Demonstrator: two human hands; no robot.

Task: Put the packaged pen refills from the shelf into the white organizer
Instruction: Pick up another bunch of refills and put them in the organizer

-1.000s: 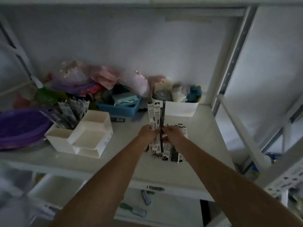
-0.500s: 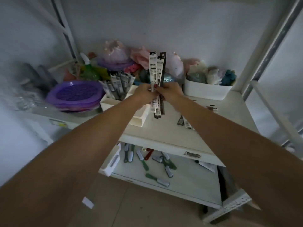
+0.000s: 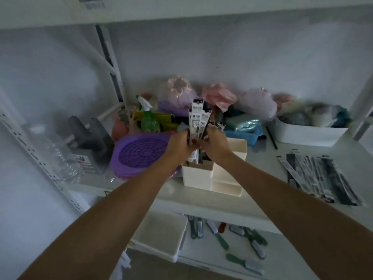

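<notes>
Holding a bundle of packaged pen refills upright, the left hand and the right hand close around its middle from both sides, so each grip is tight on the packets and not free. The lower ends of the bundle already stand inside the tall front compartment of the white organizer, which sits on the shelf near its front edge, just beside a purple basket. More refill packets lie flat in a row toward the right edge of the shelf, well apart from the organizer, so the task looks only partly done. These packets seem light, thin and long, probably of smooth plastic film with a stiff refill inside; I think they bend a little and slide easily against each other. For this reason the middle is a good place to hold them, with pressure from two sides, so that they do not fan out. To release them, I judge it better to loosen the fingers slowly and let the packets lean on the compartment wall, because they could tip out over the rim.
</notes>
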